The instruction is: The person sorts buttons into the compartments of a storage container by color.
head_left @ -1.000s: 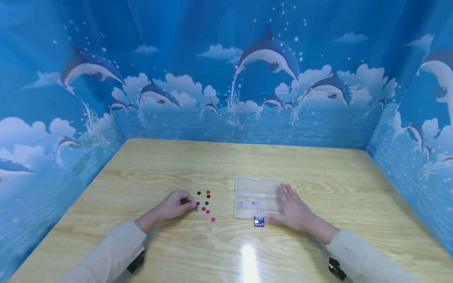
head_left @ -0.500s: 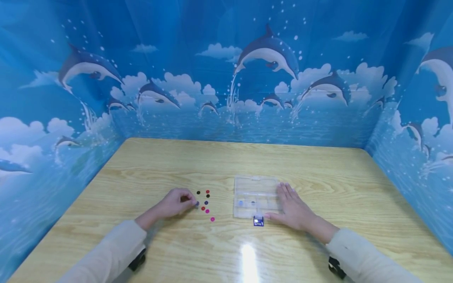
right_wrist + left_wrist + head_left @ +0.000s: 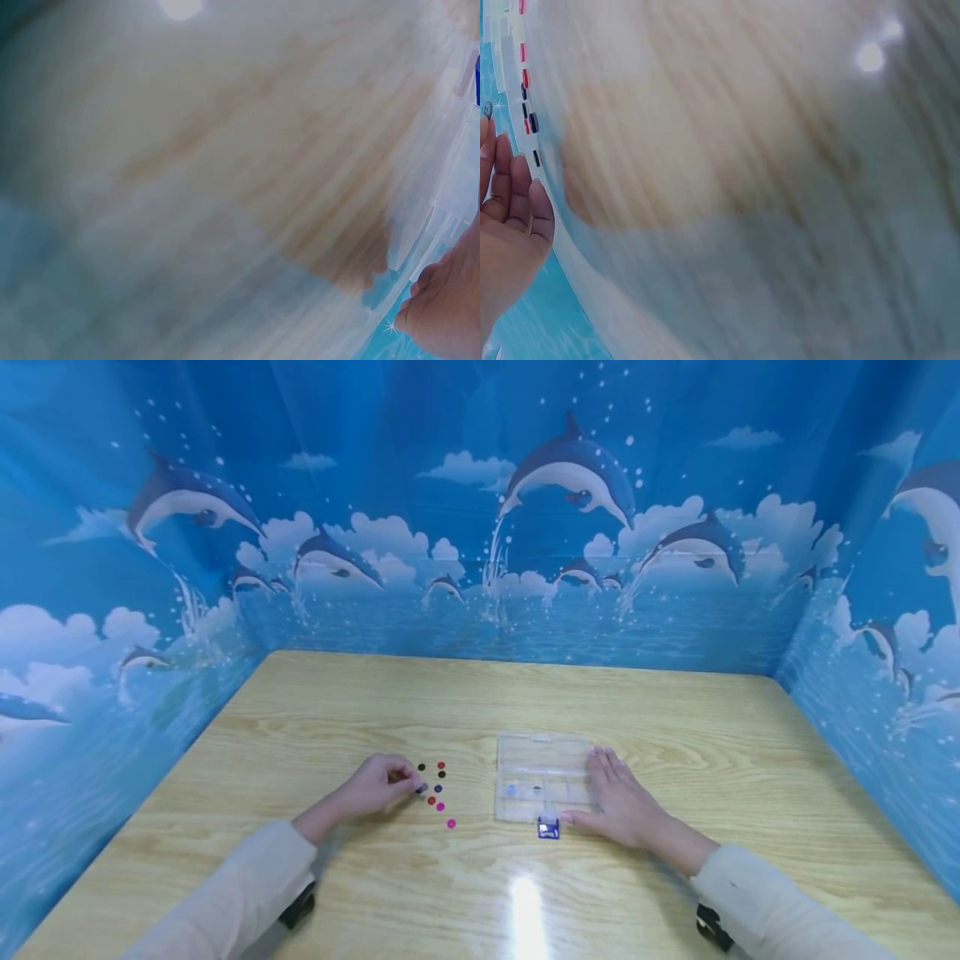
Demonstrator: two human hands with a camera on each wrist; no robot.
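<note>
Left hand [image 3: 384,787] has shifted slightly rightward and toward the table's far edge since the first frame; box and right hand [image 3: 622,807] look unmoved.

Grey button-like disc [image 3: 487,109] is clamped between left thumb and index fingertips, by the loose group, on the side nearer the table's left edge. Other left fingers extend loosely.

Loose on the table [image 3: 360,710], between left hand and box: black discs [image 3: 422,767], red discs [image 3: 441,765], a dark blue disc [image 3: 438,788], pink discs [image 3: 452,823].

Right of these, the clear compartment box [image 3: 517,817] lies open, lid [image 3: 543,752] toward the far edge, blue square piece [image 3: 548,829] at its near side. Right hand lies flat along the box's right edge, fingers straight, thumb apart.

Progress, my judgement: early. Two compartments seem to hold a disc each, a blue disc [image 3: 511,790] and a darker disc [image 3: 537,790]; the held one and loose group remain outside.

Dolphin-print curtain [image 3: 420,468] beyond the table.
</note>
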